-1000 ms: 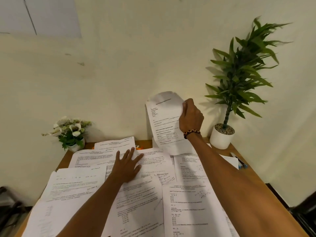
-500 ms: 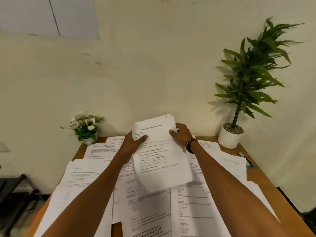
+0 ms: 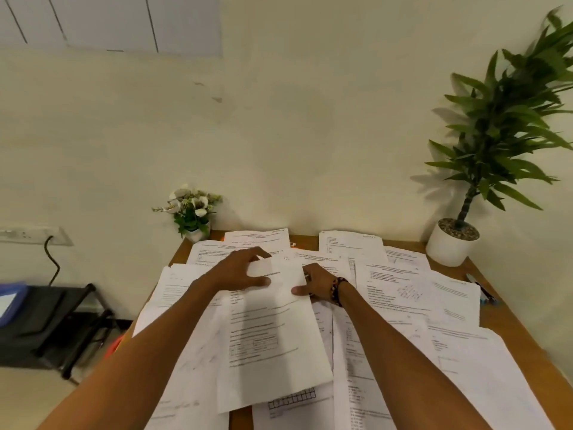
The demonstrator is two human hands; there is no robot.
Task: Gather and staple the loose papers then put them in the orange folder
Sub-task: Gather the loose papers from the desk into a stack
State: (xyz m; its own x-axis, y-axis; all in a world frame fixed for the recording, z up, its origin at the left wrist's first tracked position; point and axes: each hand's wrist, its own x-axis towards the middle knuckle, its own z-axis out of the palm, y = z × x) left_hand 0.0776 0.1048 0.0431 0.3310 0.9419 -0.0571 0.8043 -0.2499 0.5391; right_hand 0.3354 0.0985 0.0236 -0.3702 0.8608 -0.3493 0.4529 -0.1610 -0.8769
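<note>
Many loose printed papers cover the wooden table, overlapping one another. One sheet lies on top in the middle. My left hand grips its far left corner, thumb on top of the page. My right hand, with a beaded bracelet at the wrist, pinches its far right edge. A sliver of something orange, perhaps the folder, pokes out beside the table's left edge. No stapler is in sight.
A small pot of white flowers stands at the table's back left, a tall green plant in a white pot at the back right. A pen lies near the right edge. A black stand is on the floor at left.
The sheet that my right hand held up against the wall has come down onto the pile. My left hand left the papers and took hold of its other corner.
</note>
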